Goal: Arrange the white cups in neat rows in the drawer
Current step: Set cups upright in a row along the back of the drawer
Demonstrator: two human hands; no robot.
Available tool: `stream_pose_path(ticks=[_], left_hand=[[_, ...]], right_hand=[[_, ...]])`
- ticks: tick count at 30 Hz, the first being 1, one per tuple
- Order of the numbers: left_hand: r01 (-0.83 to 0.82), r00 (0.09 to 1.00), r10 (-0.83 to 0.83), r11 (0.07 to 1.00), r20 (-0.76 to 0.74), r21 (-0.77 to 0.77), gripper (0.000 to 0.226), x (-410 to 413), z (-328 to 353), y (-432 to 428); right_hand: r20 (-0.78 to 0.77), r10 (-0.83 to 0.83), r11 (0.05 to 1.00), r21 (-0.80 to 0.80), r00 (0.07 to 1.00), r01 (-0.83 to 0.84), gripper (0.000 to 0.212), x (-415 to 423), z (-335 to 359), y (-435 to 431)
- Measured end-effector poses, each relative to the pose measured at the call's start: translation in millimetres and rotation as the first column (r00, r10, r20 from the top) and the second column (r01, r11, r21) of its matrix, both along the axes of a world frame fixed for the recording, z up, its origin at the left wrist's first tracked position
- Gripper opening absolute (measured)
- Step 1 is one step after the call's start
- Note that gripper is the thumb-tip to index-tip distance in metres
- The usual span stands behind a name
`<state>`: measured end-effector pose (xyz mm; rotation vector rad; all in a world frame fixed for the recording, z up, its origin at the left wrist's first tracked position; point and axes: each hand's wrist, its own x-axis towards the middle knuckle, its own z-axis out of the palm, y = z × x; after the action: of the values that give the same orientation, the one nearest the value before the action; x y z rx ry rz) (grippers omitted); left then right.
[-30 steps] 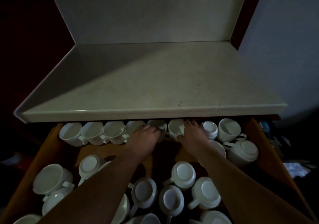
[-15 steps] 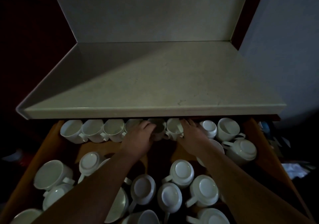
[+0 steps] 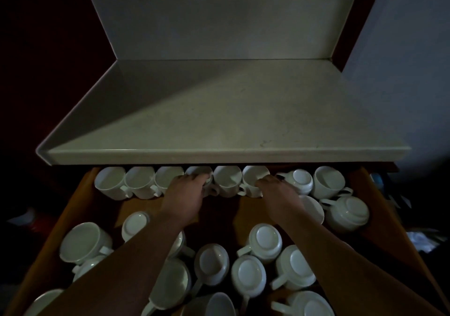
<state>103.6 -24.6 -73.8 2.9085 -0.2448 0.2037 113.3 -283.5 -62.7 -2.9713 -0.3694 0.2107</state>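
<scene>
An open wooden drawer (image 3: pixel 73 208) holds many white cups. Along its back edge, under the counter lip, stands a row of upright cups (image 3: pixel 138 181). My left hand (image 3: pixel 187 194) rests on the fourth cup of that row (image 3: pixel 198 171), fingers curled over its rim. My right hand (image 3: pixel 277 194) touches the sixth cup (image 3: pixel 254 178), fingers bent around its right side. Between the hands stands another upright cup (image 3: pixel 227 180). Right of my right hand an upturned cup (image 3: pixel 302 179) and an upright one (image 3: pixel 328 181) continue the line. Loose cups (image 3: pixel 265 242), mostly upside down, fill the drawer's front.
A pale stone counter (image 3: pixel 231 111) with a raised back panel overhangs the drawer's rear. A bare patch of drawer floor (image 3: pixel 136 206) lies between the back row and the loose cups. A light wall (image 3: pixel 401 72) stands to the right. The room is dim.
Both hands have slid a little outward along the back row, and the cup between them now stands free. The row looks straighter and tighter under the counter lip.
</scene>
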Motion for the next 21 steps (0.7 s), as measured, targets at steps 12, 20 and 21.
stream_pose_path(ticks=[12, 20, 21], left_hand=[[0.332, 0.943, -0.332, 0.941, 0.003, 0.063, 0.034, 10, 1, -40], [0.34, 0.94, -0.336, 0.939, 0.06, -0.054, 0.03, 9, 5, -83], [0.367, 0.93, -0.364, 0.929, 0.053, -0.04, 0.028, 8, 7, -92]], right_hand=[[0.002, -0.185, 0.964, 0.193, 0.983, 0.182, 0.039, -15, 36, -39], [-0.151, -0.433, 0.88, 0.142, 0.888, 0.453, 0.03, -34, 43, -98], [-0.117, -0.434, 0.877, 0.172, 0.893, 0.449, 0.032, -29, 42, -99]])
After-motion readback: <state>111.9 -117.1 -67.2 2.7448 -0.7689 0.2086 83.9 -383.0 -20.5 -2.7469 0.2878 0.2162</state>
